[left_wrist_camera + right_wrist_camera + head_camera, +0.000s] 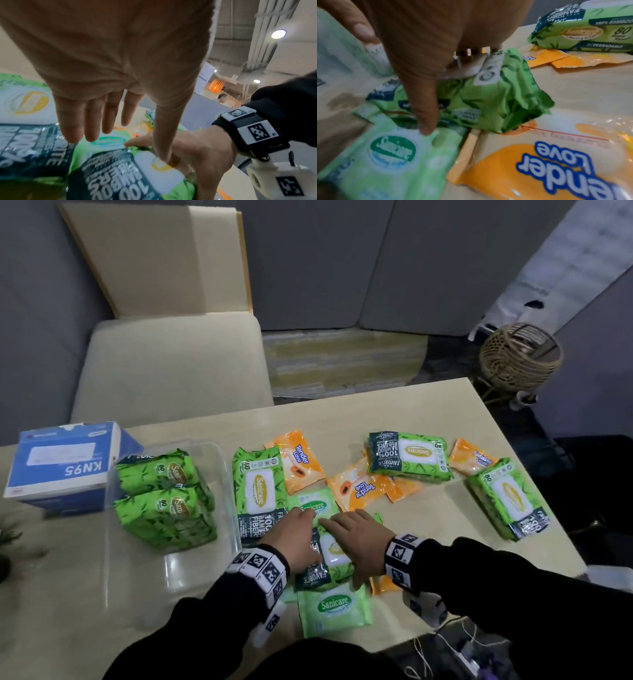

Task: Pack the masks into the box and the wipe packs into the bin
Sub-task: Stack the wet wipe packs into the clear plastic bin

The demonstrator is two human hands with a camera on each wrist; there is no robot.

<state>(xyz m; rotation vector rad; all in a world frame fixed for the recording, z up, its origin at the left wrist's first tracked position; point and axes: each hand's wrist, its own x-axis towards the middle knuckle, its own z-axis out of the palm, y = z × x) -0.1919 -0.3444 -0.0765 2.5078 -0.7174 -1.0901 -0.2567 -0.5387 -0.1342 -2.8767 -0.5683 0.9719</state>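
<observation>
The bamboo wipe pack (329, 556) lies at the lower middle of the head view, on top of flatter packs. Its long axis runs up and down the frame, dark-printed end toward the lower edge. Both hands sit on it — the left hand (297, 537) on its left flank, the right hand (356, 542) across its right half.

In the left wrist view the left fingers (92, 121) are straight and slightly spread, reaching past the pack's far end, while the thumb presses down on its top. The right fingers (337, 520) lie flat over the pack, and the right wrist view shows the thumb hooked down its near side; whether they truly clamp it I cannot tell.

A pale green Sanicare pack (334, 609) lies just below it in the frame, and an orange Tender Love pack (556, 162) is tucked under its right edge.

The clear bin (137, 570) stands to the left, just beside the left wrist, with two green packs (164, 498) already inside. So the lift would likely carry leftward, and the left hand is nearer. The blue KN95 box (65, 463) sits beyond the bin at the left edge of the counter (445, 529).
</observation>
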